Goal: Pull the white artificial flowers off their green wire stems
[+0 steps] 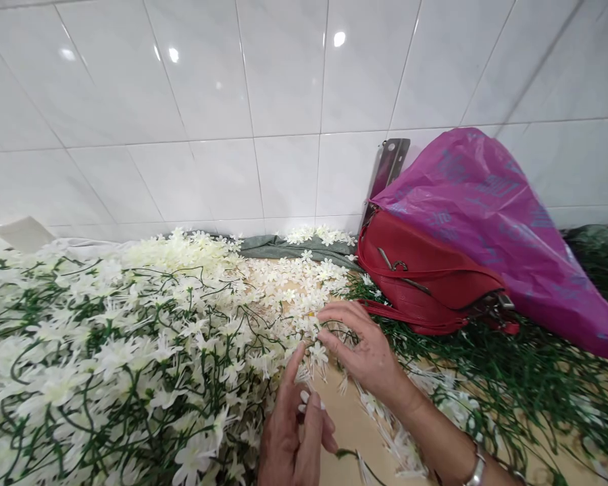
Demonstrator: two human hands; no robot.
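My left hand (294,425) is low in the middle, fingers closed in a pinch round a small white artificial flower piece (307,398) on a green stem. My right hand (361,345) reaches in from the lower right, its fingers curled and touching the loose white flower heads (304,283) piled on the table. A big heap of finished white flowers on green wire stems (106,358) fills the left side.
A red handbag (420,277) lies at the right under a purple plastic bag (491,223), with a metal bracket (388,165) behind it. Bare green stems (517,378) cover the right of the table. A white tiled wall (263,88) runs behind. A grey cloth (284,246) lies at the back.
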